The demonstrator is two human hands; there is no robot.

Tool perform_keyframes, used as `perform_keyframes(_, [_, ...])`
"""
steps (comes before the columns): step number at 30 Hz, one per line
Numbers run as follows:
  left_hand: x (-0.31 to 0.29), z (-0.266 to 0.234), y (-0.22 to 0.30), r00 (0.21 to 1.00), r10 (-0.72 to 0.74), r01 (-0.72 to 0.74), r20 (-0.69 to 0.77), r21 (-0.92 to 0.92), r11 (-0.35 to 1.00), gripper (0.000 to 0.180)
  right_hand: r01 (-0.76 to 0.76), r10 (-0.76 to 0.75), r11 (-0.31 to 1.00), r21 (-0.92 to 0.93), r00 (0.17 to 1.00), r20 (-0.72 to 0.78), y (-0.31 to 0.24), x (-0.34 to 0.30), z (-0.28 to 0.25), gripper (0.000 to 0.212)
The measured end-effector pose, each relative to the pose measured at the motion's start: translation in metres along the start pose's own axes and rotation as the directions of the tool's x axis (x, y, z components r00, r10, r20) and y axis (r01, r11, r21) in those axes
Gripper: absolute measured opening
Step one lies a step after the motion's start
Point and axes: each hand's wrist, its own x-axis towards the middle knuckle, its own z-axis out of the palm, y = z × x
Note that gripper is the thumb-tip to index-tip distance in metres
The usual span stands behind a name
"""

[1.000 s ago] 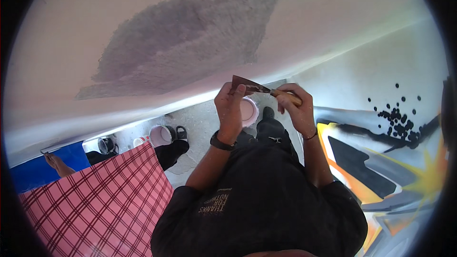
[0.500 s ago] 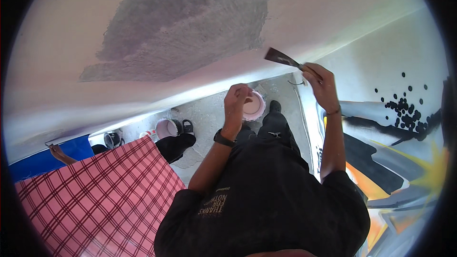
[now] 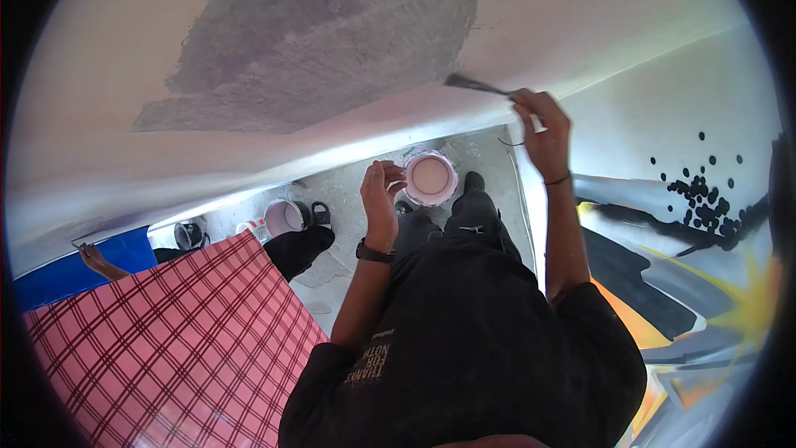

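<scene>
My right hand point(image 3: 543, 129) grips a putty knife point(image 3: 477, 84) by its handle. The wide dark blade points left and lies at the lower right edge of a rough grey patch point(image 3: 332, 41) on the pale wall point(image 3: 539, 17); I cannot tell whether it touches. My left hand point(image 3: 381, 195) hangs in the air in front of my body, holding nothing, with loosely bent fingers apart. Just right of it, on the floor below, stands a round bucket point(image 3: 430, 197) with pale pinkish contents.
A pink plaid-covered surface point(image 3: 182, 332) fills the lower left. Beyond it another person's hand point(image 3: 101, 264) holds a thin tool at the wall beside a blue panel point(image 3: 58, 286). Another bucket point(image 3: 284, 217) stands near that person's sandalled foot point(image 3: 321, 214). A painted wall point(image 3: 696, 282) rises at right.
My right hand has moved left and slightly up, bringing the putty knife's blade to the grey patch's edge. My left hand has shifted left and down, away from over the bucket.
</scene>
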Motion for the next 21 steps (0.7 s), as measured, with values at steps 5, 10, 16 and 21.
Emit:
perform_keyframes(5, [0.009, 0.007, -0.008, 1.000, -0.022, 0.022, 0.010, -0.011, 1.000, 0.037, 0.024, -0.022, 0.999, -0.040, 0.998, 0.053, -0.021, -0.010, 0.024, 0.018])
perform_keyframes(10, [0.015, 0.014, -0.006, 0.999, -0.006, 0.005, 0.049, 0.001, 1.000, 0.037, -0.110, 0.110, 0.994, 0.007, 0.990, -0.090, 0.017, -0.006, -0.008, 0.018])
perform_keyframes(16, [0.012, 0.020, -0.003, 0.998, -0.047, 0.047, 0.042, 0.007, 0.999, 0.036, -0.093, 0.097, 0.995, 0.045, 0.990, -0.107, 0.005, -0.011, 0.004, 0.015])
perform_keyframes(21, [0.010, 0.027, 0.000, 0.994, -0.037, 0.034, 0.102, 0.026, 0.999, 0.034, 0.035, -0.037, 0.998, 0.050, 0.998, 0.044, -0.035, -0.021, 0.037, 0.016])
